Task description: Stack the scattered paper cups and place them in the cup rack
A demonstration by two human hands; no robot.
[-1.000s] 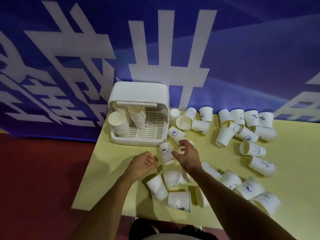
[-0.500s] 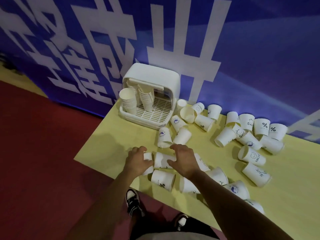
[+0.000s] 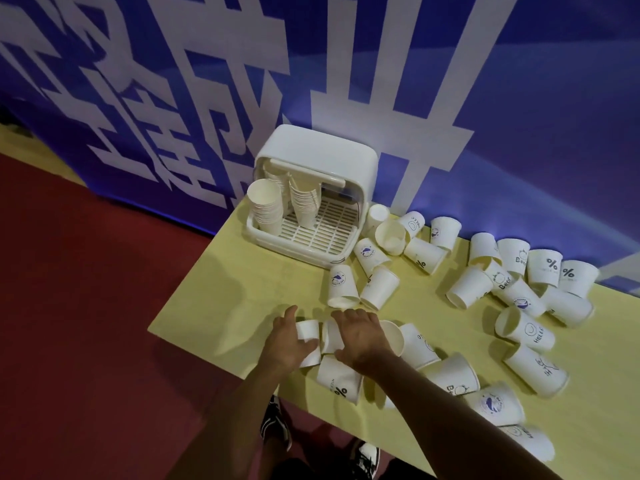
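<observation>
Well in front of the cup rack (image 3: 332,150), the left hand (image 3: 289,341) curled its fingers (image 3: 304,345) round a lying paper cup (image 3: 307,329) and the right hand (image 3: 360,336) clutched a second cup (image 3: 329,337) just beside it: featherlight, easily crushed things, I reckoned, best held gently near the stiffer rim.

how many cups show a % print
4 % cups: two side by side at far right, one lying right of the rack, one at the near edge by the right hand. Other prints may face away.
</observation>
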